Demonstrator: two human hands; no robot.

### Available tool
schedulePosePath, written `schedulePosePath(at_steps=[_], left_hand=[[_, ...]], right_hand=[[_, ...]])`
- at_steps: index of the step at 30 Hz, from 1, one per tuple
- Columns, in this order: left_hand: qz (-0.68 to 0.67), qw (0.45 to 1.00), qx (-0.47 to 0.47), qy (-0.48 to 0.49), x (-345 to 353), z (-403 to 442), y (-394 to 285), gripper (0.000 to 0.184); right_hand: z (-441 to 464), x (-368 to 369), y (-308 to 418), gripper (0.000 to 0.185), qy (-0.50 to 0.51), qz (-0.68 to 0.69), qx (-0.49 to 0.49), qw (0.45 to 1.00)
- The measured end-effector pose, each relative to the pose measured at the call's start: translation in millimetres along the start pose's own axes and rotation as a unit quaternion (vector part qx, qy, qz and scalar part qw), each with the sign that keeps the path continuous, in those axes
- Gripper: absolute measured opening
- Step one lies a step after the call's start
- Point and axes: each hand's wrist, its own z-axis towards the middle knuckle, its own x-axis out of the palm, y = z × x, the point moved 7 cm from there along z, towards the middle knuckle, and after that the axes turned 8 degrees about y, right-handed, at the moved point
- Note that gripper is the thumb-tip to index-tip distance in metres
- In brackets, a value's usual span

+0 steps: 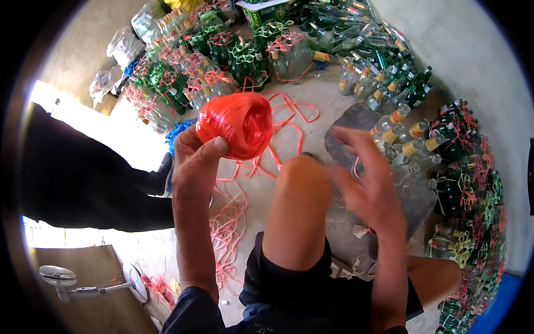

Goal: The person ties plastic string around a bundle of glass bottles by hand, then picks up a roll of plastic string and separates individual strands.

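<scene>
A: Start with the hands. What's in the left?

B: Left hand (199,153): grasping a roll of red plastic twine (233,125), thumb pressed on its near face, other fingers mostly hidden behind. Roll held up off the floor, its hollow turned to the right of view.

A: And the right?

B: Right hand (364,178): motion-blurred, fingers released and extended, thumb apart. No grip visible. A thin strand shows close by; can't tell if it touches. Raised knee (303,181) between the forearms.

A: Floor?

B: Loose pinkish-red twine (227,242), tangled, below and beside the roll. Dark slab (342,129) beyond the right hand; clear glass bottles (410,147) clustered at it, yellowish neck labels, print too small to read.

A: Any brand legible?

B: None I'd log. Green box (267,15) at the far side carries yellow lettering, partly covered, unclear. Faint pale lettering on the wearer's dark clothing (261,327), illegible.

A: Other glass?

B: Tied green bottles (247,64), light-green twine around the necks. More bundles curve down the right side. Heaped loose bottles (353,28) at top right, some labelled orange or yellow.

A: Anyone else?

B: Another person's dark-clothed limb (94,172), left of view. Fan (135,283) at lower left.
</scene>
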Motion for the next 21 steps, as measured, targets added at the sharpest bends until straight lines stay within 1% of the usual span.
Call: schedulePosePath(at_steps=[1, 2, 4, 5, 7, 8, 9, 10, 11, 12, 13, 14, 16, 17, 19, 20, 21], left_hand=[[-0.004, 1.0, -0.008, 0.02, -5, -2, -2, 0.05], [-0.014, 1.0, 0.002, 0.028, 3, 0, -9, 0.05], [-0.033, 0.998, 0.024, 0.042, 23, 4, -29, 0.051], [-0.057, 0.996, 0.027, 0.057, 28, 5, -34, 0.048], [-0.061, 0.995, 0.039, 0.061, 39, 9, -46, 0.045], [-0.063, 0.995, 0.046, 0.062, 42, 11, -50, 0.043], [-0.079, 0.993, 0.058, 0.059, 41, 13, -51, 0.035], [-0.086, 0.994, 0.059, 0.042, 40, 16, -52, 0.033], [-0.095, 0.994, 0.056, 0.025, 40, 19, -52, 0.031], [-0.103, 0.993, 0.052, 0.008, 40, 22, -49, 0.029], [-0.078, 0.993, 0.081, 0.02, 45, 24, -51, 0.027], [-0.046, 0.995, 0.087, 0.012, 42, 24, -45, 0.028], [0.017, 0.995, 0.095, 0.0, 42, 23, -32, 0.028], [0.079, 0.991, 0.105, -0.012, 47, 17, -28, 0.029], [0.184, 0.975, 0.121, -0.002, 56, 11, -20, 0.026], [0.298, 0.945, 0.138, 0.008, 61, 10, -17, 0.025], [0.279, 0.941, 0.191, 0.014, 65, 9, -15, 0.023]], right_hand=[[14, 14, 4, 0.05, 0.017, -0.004, -0.026, 1.0], [26, 30, 6, 0.054, 0.033, -0.008, -0.053, 0.998], [46, 69, 2, 0.055, 0.108, 0.024, -0.047, 0.993], [54, 85, 4, 0.049, 0.125, 0.088, -0.057, 0.987], [66, 107, 11, 0.037, 0.155, 0.214, -0.076, 0.961], [64, 115, 6, 0.032, 0.187, 0.241, -0.025, 0.952], [59, 122, 6, 0.027, 0.219, 0.266, 0.026, 0.938], [50, 128, 7, 0.024, 0.252, 0.29, 0.079, 0.92], [40, 124, 9, 0.02, 0.243, 0.332, 0.099, 0.906], [33, 112, 14, 0.02, 0.216, 0.294, 0.097, 0.926], [27, 101, 18, 0.021, 0.188, 0.255, 0.092, 0.944], [21, 93, 20, 0.021, 0.161, 0.215, 0.087, 0.959], [10, 81, 30, 0.022, 0.092, 0.163, -0.007, 0.982], [3, 76, 37, 0.022, 0.058, 0.135, -0.055, 0.988], [-8, 70, 45, 0.022, 0.049, 0.175, -0.027, 0.983], [-14, 64, 50, 0.022, 0.041, 0.194, -0.01, 0.98], [-19, 59, 52, 0.022, 0.035, 0.193, 0.001, 0.981]])
